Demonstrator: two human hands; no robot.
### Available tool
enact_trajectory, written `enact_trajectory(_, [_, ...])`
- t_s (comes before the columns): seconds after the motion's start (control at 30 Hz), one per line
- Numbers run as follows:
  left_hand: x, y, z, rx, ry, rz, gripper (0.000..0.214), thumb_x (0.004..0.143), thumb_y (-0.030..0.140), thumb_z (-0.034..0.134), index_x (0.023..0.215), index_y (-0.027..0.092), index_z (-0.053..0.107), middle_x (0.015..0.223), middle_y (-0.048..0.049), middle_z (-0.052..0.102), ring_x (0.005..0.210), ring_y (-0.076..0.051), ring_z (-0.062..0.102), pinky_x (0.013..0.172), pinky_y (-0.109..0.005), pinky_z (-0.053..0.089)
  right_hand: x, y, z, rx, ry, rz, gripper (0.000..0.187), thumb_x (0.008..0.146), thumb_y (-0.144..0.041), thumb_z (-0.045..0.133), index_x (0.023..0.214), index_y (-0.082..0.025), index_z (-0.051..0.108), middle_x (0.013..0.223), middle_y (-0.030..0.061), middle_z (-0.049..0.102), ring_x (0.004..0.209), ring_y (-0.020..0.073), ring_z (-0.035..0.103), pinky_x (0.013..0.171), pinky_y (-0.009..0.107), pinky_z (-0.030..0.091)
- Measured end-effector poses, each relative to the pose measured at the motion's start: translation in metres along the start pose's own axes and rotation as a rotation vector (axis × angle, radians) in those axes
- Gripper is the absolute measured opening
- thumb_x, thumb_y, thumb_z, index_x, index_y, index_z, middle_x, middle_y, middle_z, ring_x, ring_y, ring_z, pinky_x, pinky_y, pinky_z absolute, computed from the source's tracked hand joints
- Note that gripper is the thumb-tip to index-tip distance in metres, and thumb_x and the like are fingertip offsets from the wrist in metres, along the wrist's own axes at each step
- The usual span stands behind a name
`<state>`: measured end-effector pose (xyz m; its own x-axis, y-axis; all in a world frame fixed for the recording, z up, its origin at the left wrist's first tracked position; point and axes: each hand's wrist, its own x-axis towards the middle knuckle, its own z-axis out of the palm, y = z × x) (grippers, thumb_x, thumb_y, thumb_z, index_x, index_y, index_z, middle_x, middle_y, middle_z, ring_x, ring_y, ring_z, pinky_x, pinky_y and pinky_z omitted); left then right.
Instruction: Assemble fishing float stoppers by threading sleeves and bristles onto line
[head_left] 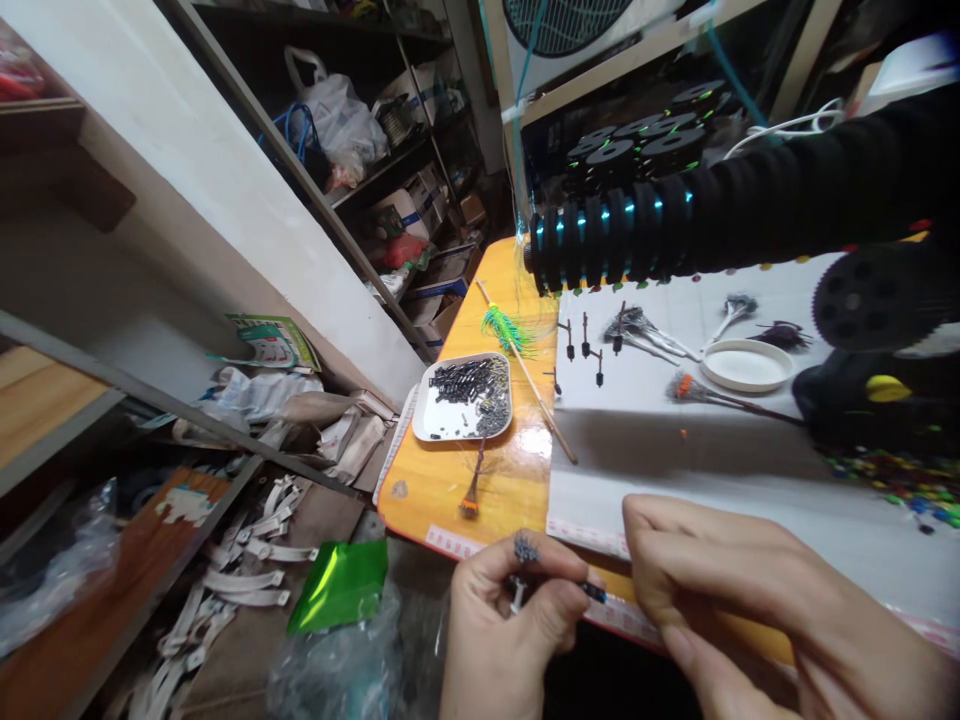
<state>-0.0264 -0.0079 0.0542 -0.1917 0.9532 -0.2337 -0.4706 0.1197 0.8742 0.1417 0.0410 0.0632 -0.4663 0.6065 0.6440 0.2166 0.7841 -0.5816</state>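
Observation:
My left hand (517,620) is closed in a pinch at the table's front edge. Between thumb and forefinger it grips a small black cylinder (594,592) with a bluish tip. A grey bristly tuft (526,548) and a short white stem (517,594) poke out among the same fingers. To its right, my right hand (742,600) is closed, thumb against curled forefinger; whatever it pinches, if anything, is too small to see. Beyond the left hand, a white tray (421,424) holds small black cylinders and grey bits. An orange-tipped tuft on a dark stem (471,500) lies before the tray.
A wooden stick (544,405) with green tinsel (506,328) lies across the yellow table (405,490). White paper (622,440) carries several tufts, a round white lid (746,366) and scattered colored beads (900,480). A black ribbed roller (637,235) overhangs the table's back.

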Motion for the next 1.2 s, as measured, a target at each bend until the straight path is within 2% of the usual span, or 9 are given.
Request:
enact_trajectory(0.13, [0.0000,-0.0007,0.0009,0.038,-0.010,0.034,0.033,0.060,0.045,0.101,0.067,0.019,0.082,0.059,0.0005,0.066,0.046,-0.002,0.043,0.047,-0.015,0.029,0.0010,0.0002,-0.0005,0.078,-0.040,0.097,0.022,0.086,-0.009,0.056,0.074,-0.026,0.049,0.064,-0.0011,0.060,0.058,0.0174,0.062,0.045,0.024,0.043])
enact_trajectory(0.27, [-0.0020,-0.0015,0.0047,0.096,0.039,0.200,0.027,0.064,0.040,0.100,0.069,0.021,0.083,0.068,-0.0011,0.075,0.062,-0.009,0.062,0.063,-0.017,0.048,0.0043,0.0004,-0.0016,0.126,-0.161,0.155,0.023,0.096,-0.011,0.049,0.078,-0.025,0.045,0.066,-0.0049,0.053,0.053,0.0099,0.054,0.047,0.019,0.040])
enact_trajectory(0.37, [-0.0045,-0.0013,0.0063,0.075,0.111,0.193,0.027,0.061,0.040,0.101,0.072,0.022,0.084,0.069,-0.0016,0.079,0.065,-0.010,0.069,0.066,-0.016,0.052,0.0041,0.0016,-0.0031,0.104,-0.220,0.154,0.023,0.101,-0.014,0.046,0.081,-0.024,0.045,0.070,-0.0050,0.053,0.056,0.0090,0.054,0.050,0.019,0.039])
enact_trajectory(0.47, [-0.0058,-0.0002,0.0061,0.042,0.188,0.131,0.032,0.055,0.039,0.104,0.075,0.022,0.085,0.069,-0.0028,0.081,0.060,-0.008,0.068,0.060,-0.013,0.050,0.0028,0.0023,-0.0043,0.089,-0.223,0.161,0.024,0.101,-0.015,0.046,0.080,-0.024,0.044,0.070,-0.0045,0.052,0.057,0.0098,0.055,0.051,0.019,0.041])
enact_trajectory(0.57, [-0.0051,0.0013,0.0059,0.029,0.213,0.120,0.034,0.053,0.039,0.105,0.073,0.021,0.084,0.067,-0.0037,0.080,0.055,-0.006,0.063,0.052,-0.009,0.044,0.0021,0.0011,-0.0044,0.088,-0.172,0.146,0.021,0.097,-0.015,0.051,0.080,-0.025,0.045,0.069,-0.0039,0.053,0.058,0.0117,0.058,0.053,0.019,0.046])
enact_trajectory(0.73, [-0.0029,0.0032,0.0070,0.040,0.219,0.091,0.039,0.050,0.042,0.105,0.070,0.017,0.082,0.065,-0.0051,0.078,0.048,-0.002,0.052,0.047,-0.008,0.039,0.0017,0.0001,-0.0031,0.098,-0.103,0.078,0.020,0.092,-0.011,0.053,0.081,-0.026,0.047,0.071,-0.0022,0.062,0.060,0.0140,0.062,0.052,0.019,0.050])
enact_trajectory(0.87, [-0.0028,0.0035,0.0077,0.039,0.204,0.103,0.040,0.050,0.042,0.105,0.070,0.017,0.082,0.064,-0.0052,0.078,0.047,-0.001,0.049,0.045,-0.008,0.037,0.0016,0.0010,-0.0028,0.085,-0.071,0.082,0.021,0.090,-0.010,0.054,0.079,-0.026,0.046,0.068,-0.0020,0.062,0.059,0.0152,0.063,0.052,0.020,0.050])
enact_trajectory(1.0, [-0.0038,0.0035,0.0086,0.020,0.186,0.101,0.038,0.050,0.040,0.105,0.070,0.018,0.082,0.064,-0.0046,0.078,0.046,-0.001,0.049,0.046,-0.008,0.037,0.0022,0.0001,-0.0017,0.108,-0.074,0.093,0.020,0.088,-0.009,0.054,0.081,-0.026,0.049,0.069,-0.0029,0.063,0.060,0.0145,0.064,0.052,0.020,0.051])
enact_trajectory(1.2, [-0.0036,0.0031,0.0096,0.012,0.179,0.102,0.034,0.051,0.037,0.105,0.070,0.019,0.083,0.064,-0.0040,0.078,0.046,-0.001,0.050,0.046,-0.007,0.037,0.0008,0.0013,-0.0007,0.052,-0.086,0.089,0.019,0.087,-0.008,0.051,0.080,-0.026,0.048,0.070,-0.0007,0.065,0.062,0.0160,0.066,0.045,0.021,0.045])
